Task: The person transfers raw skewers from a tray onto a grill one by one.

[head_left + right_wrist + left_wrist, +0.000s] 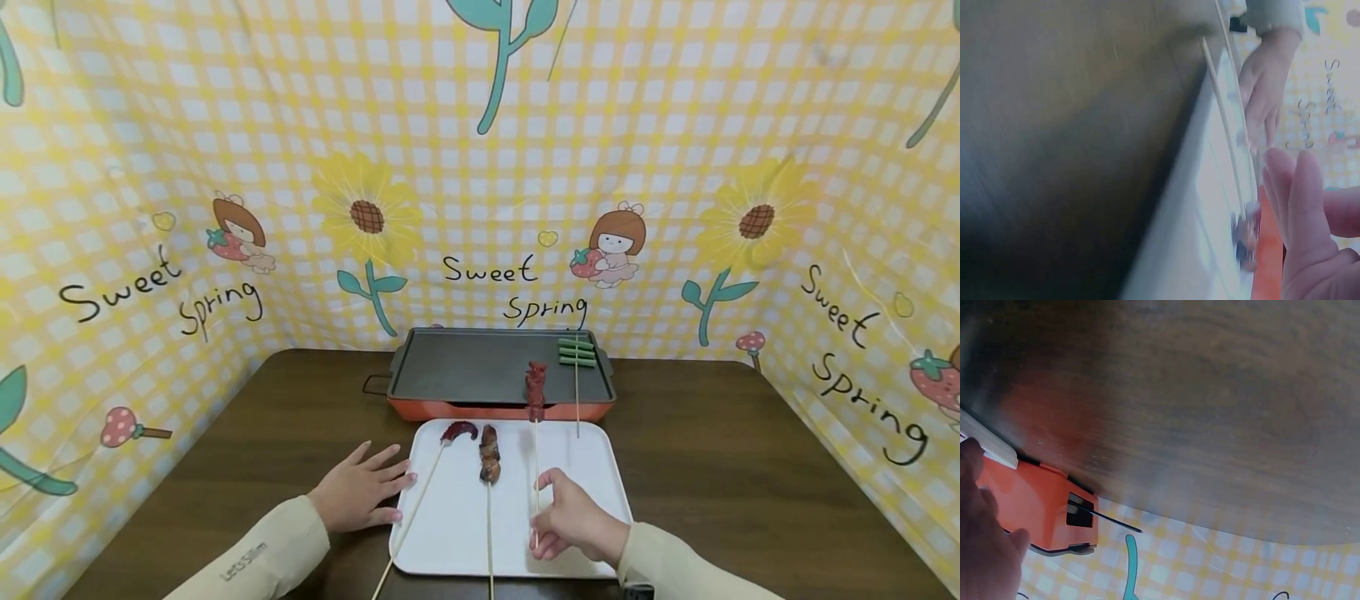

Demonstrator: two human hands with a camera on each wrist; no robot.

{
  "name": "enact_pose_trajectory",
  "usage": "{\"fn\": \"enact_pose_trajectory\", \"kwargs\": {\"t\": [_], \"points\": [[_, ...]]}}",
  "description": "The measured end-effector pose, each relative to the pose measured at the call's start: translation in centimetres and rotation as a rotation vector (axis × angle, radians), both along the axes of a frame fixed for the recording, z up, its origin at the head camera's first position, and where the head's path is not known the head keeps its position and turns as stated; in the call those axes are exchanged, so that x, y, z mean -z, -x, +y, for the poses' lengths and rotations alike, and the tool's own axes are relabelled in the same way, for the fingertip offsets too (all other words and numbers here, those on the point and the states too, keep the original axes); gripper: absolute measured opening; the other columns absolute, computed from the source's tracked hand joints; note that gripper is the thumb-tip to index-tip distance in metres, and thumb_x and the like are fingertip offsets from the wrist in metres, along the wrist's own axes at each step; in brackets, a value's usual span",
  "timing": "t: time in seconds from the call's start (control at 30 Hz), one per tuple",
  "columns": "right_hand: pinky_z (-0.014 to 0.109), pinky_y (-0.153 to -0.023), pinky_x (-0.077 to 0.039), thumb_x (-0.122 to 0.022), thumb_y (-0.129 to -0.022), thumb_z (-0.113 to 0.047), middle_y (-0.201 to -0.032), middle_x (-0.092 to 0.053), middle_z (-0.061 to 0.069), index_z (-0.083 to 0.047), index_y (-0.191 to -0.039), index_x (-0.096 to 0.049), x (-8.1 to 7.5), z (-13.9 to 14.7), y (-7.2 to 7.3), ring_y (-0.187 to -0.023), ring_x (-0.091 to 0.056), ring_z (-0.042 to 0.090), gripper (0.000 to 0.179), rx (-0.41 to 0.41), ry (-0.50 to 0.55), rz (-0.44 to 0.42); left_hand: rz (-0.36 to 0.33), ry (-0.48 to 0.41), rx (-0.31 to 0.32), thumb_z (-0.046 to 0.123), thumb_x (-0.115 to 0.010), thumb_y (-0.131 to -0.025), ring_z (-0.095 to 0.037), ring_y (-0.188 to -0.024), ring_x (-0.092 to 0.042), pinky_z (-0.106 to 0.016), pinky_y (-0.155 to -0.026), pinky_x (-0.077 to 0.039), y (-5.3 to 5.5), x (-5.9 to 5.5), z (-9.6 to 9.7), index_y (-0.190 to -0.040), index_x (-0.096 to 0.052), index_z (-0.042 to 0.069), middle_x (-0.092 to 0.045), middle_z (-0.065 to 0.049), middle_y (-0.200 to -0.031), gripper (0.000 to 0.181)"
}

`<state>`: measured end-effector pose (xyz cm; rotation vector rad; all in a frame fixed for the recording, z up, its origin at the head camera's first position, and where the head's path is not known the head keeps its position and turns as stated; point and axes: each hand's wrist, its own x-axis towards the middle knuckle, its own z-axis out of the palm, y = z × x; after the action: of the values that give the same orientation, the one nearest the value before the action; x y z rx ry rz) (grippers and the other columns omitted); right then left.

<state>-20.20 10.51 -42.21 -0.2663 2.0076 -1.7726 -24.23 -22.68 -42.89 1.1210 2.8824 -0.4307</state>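
My right hand (573,521) pinches the thin stick of a skewer with red meat-like pieces (536,387). The red food end overlaps the griddle's front edge, and the stick runs over the white tray (517,562). Beside the tray's left rim, my left hand (360,490) lies palm down with its fingers spread, fingertips at the rim. Between the hands, a skewer with a dark red curled tentacle-like piece (458,432) and one with browned chunks (489,454) lie on the tray. In the right wrist view, the right fingers (1304,194) hide the held stick.
Behind the tray stands an orange electric griddle (465,367) with a dark flat plate. A skewer of green vegetable pieces (577,352) lies at its right end, its stick reaching over the tray. A wire handle (375,384) sticks out on the griddle's left. Checked cloth surrounds the brown table (697,467).
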Motion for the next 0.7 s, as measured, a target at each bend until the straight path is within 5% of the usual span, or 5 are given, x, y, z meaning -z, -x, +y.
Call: {"fn": "enact_pose_trajectory", "kwargs": {"t": [0.37,0.7], "points": [[0.026,-0.045,-0.050,-0.051,-0.088,0.013,-0.057,-0.059,0.010,0.006,-0.115,-0.029,-1.1,-0.5,4.1,-0.044,-0.057,0.014,0.036,0.143,-0.089,0.047,0.017,-0.018,0.029,0.065,-0.032,-0.093,-0.029,-0.136,-0.037,-0.056,-0.105,-0.028,0.7,0.4,-0.3,-0.139,-0.053,0.022,-0.050,-0.002,-0.142,0.066],[0.025,-0.046,-0.051,-0.052,-0.089,0.012,-0.067,-0.060,0.015,0.007,-0.120,-0.031,-3.0,-1.5,7.1,-0.044,-0.057,0.014,0.038,0.225,-0.089,-0.034,-0.020,-0.030,0.009,0.064,-0.032,-0.094,-0.029,-0.136,-0.037,-0.055,-0.105,-0.028,0.4,0.5,-0.4,-0.140,-0.053,0.023,-0.049,-0.002,-0.143,0.065]]}}
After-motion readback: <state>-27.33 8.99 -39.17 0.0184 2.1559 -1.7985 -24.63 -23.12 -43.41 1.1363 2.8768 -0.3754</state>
